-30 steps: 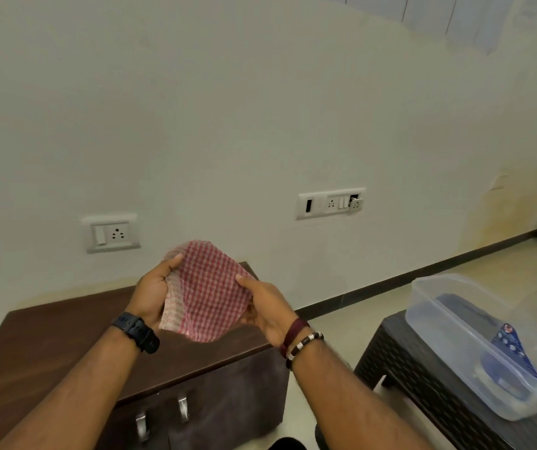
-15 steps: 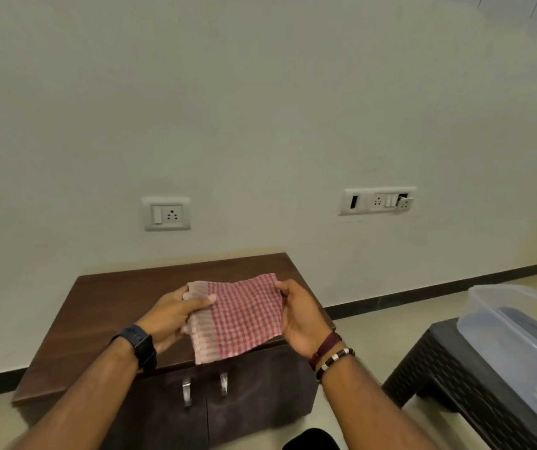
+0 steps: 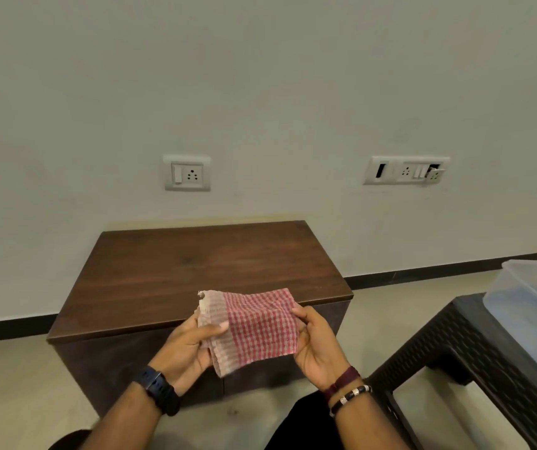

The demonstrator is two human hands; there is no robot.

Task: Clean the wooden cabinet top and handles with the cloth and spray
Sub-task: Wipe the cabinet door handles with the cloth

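Both hands hold a red-and-white checked cloth (image 3: 254,326) in the air in front of the wooden cabinet (image 3: 202,274), over its near edge and front face, not touching the top. The left hand (image 3: 189,345) has its grip pinching the cloth's pale, striped left border: the thumb lies across the front of the fabric and the fingers sit behind it, so the border stands up above the hand and a folded corner hangs down below it. The right hand (image 3: 317,342) has its grip pinching the cloth's right edge, thumb on the near side and fingers curled behind, with the top right corner of the cloth rising just above the fingertips. The cloth is stretched loosely between the two grips, its checked middle sagging slightly. A dark watch (image 3: 159,389) sits on the left wrist and bracelets (image 3: 348,389) on the right. The cabinet top is bare dark wood, its far edge against the wall, where two socket plates (image 3: 187,172) are mounted above it. At the right edge of the view a clear plastic tub (image 3: 533,297) rests on a dark woven-pattern stool (image 3: 465,349), well apart from the cloth.
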